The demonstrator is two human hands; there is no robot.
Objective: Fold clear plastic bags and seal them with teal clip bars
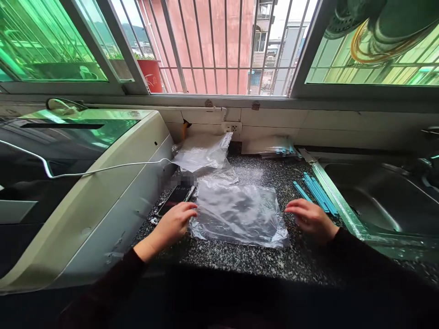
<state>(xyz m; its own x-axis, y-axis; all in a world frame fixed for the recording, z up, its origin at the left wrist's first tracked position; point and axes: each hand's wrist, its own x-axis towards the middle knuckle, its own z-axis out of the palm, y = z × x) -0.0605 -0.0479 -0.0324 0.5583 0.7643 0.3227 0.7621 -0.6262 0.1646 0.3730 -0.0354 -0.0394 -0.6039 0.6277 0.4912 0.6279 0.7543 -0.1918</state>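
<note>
clear plastic sheet point(240, 212) lies flat between the left hand point(176, 221), whose fingertips are at its left edge, contact not determinable, and the right hand point(310, 218), just beside its right edge; both hands have bent fingers, and whether either grips anything cannot be told. the sheet is roughly rectangular, creased and shiny, its near corners crumpled. beneath it, the counter point(240, 261) is black speckled with white, with blue strips point(317, 194) and a sink point(343, 201) at right, below a barred window point(214, 41).
</note>
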